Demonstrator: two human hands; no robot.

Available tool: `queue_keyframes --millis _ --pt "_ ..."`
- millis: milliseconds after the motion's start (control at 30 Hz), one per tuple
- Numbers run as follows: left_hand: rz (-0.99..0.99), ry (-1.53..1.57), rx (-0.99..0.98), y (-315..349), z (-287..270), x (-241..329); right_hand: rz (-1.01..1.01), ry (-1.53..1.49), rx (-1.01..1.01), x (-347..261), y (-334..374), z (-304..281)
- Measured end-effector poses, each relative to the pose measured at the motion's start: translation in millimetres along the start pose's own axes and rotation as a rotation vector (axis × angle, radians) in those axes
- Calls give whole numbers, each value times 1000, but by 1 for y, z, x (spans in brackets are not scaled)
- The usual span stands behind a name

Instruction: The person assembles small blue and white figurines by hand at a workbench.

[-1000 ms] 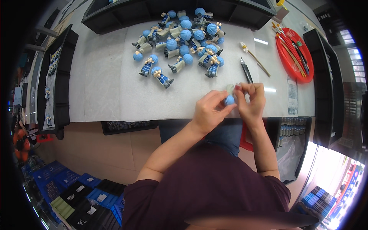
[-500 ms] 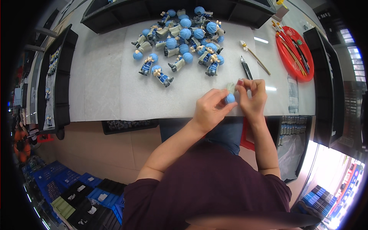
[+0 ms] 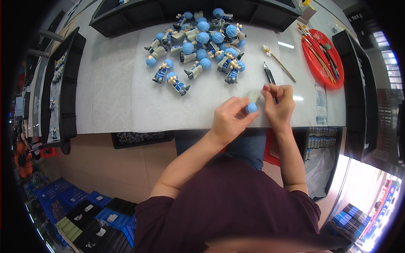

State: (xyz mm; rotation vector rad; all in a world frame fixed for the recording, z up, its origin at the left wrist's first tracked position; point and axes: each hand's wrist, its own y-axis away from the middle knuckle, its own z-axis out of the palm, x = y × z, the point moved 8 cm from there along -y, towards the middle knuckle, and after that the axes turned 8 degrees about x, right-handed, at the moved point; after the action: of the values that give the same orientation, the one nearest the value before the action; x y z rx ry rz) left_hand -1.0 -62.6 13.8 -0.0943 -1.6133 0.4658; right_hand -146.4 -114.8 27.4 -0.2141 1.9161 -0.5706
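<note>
My left hand (image 3: 231,117) is closed around a small figurine (image 3: 251,108), with its blue hair toward me and its pale cape pointing away. Close by on the right, my right hand (image 3: 279,105) pinches a small red piece (image 3: 265,88) between thumb and fingers; what kind of piece it is cannot be made out. The red piece is just beside the figurine's pale end. Beyond my right hand lies a black-handled craft knife (image 3: 268,74), its blade pointing away. A heap of similar blue-haired figurines (image 3: 203,38) covers the far middle of the white mat (image 3: 177,111).
A stick with a pale wrapped tip (image 3: 279,63) lies right of the knife. The red oval tray (image 3: 309,63) at the right holds several brushes. Black bins stand at the back (image 3: 185,20), left (image 3: 69,84) and right (image 3: 358,97) edges of the table.
My right hand has lifted the red piece slightly away from the figurine. The left hand keeps its grip with hardly any movement.
</note>
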Motion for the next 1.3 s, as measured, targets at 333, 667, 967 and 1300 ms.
queue_keyframes --millis 333,667,967,1300 --pt "77 -52 57 0 -9 7 -11 30 38 -7 -18 -8" --pt "36 -45 48 4 -7 2 46 -145 -49 -11 13 7" --pt "15 -6 66 3 -3 0 -10 -64 -6 -13 1 5" --pt "-38 20 73 6 -6 -4 -7 11 7 -16 5 2"
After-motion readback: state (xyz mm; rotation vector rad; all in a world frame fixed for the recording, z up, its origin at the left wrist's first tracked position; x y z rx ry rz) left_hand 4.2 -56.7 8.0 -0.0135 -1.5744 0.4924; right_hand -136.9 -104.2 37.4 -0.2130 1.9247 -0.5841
